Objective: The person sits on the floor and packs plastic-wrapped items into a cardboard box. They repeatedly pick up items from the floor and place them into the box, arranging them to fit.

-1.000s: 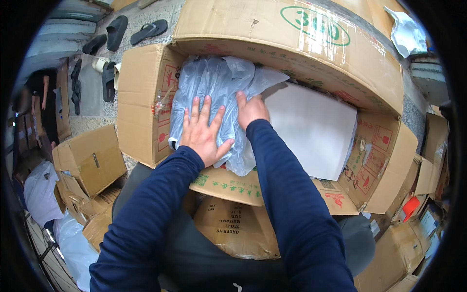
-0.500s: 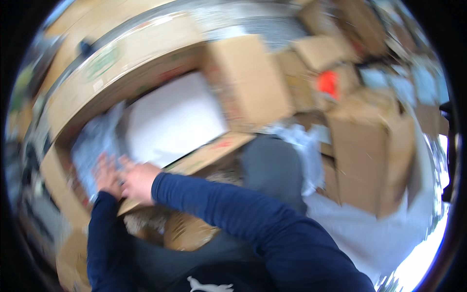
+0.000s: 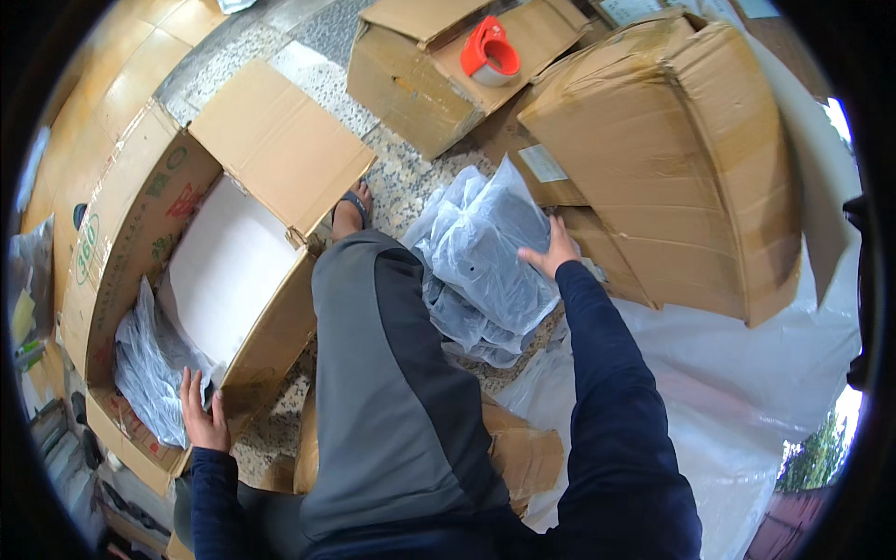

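Note:
At the left stands an open cardboard box (image 3: 272, 343), with a white flat rectangular thing (image 3: 229, 266) and clear plastic bags of greyish contents (image 3: 149, 373) inside. My left hand (image 3: 205, 413) is open at the box's near rim, fingers up against the bagged things. Right of my knee, a pile of clear plastic bags with grey contents (image 3: 490, 252) lies on the speckled floor. My right hand (image 3: 557, 248) rests against the pile's right side, thumb apart from the fingers, not closed round it. What the bags contain I cannot make out.
A large taped carton (image 3: 653, 177) leans at the right, beside white plastic sheeting (image 3: 709, 383). Farther back, an orange-red tape dispenser (image 3: 490, 54) lies on another carton (image 3: 401, 89). My bent leg (image 3: 373, 373) stands between the box and the pile.
My right hand has left the open box, where it was beside my left hand, and moved right to the bag pile. The view has swung right. My left hand stays at the box.

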{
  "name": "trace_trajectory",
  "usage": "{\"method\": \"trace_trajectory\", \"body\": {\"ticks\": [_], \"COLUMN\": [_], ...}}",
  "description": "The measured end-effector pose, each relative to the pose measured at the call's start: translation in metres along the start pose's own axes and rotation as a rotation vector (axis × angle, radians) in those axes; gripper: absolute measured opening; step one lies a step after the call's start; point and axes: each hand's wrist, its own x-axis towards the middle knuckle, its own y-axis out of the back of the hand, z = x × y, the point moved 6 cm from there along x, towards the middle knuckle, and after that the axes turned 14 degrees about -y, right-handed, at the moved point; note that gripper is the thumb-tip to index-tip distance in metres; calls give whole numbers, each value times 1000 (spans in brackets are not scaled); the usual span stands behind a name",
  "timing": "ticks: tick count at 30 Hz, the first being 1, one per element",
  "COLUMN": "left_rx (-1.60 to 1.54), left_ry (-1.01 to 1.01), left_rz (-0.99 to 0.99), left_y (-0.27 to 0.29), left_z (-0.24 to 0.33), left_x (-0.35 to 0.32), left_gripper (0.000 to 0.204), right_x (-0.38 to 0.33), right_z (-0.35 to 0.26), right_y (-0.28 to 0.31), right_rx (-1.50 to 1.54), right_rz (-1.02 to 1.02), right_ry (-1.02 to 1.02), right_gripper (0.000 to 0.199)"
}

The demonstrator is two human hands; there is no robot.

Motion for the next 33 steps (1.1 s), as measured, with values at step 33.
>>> {"method": "trace_trajectory", "body": {"ticks": [33], "left_rx": [-515], "left_ry": [-23], "left_rz": [176], "left_y": [66], "left_z": [152], "left_x": [23], "left_gripper": [26], "right_x": [-16], "right_z": [23], "right_y": [130], "right_rx": [963], "right_rz": [-286], "right_ry": [236], "right_gripper": [60]}}
